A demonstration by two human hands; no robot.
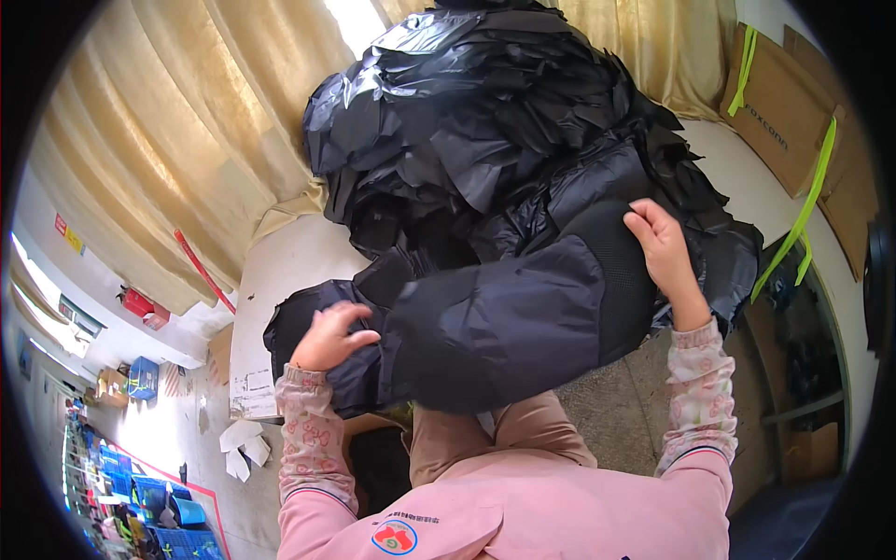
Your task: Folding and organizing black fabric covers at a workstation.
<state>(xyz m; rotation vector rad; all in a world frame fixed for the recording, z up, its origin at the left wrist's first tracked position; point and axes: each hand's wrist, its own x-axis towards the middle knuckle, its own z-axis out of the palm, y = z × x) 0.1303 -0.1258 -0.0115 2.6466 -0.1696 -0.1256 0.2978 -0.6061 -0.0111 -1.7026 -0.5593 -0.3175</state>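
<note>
Fabric piece (495,327) lies on the near edge of the desk (280,280), overhanging toward the person's lap. Pile of cut fabric pieces (485,121) sits behind it, heaped up to the curtain (168,140) at the back. Left hand (331,338) rests on the piece's left end, right hand (661,245) on its right end. Cardboard boxes (793,112) stand far right. Crates (140,485) on the floor, lower left.
</note>
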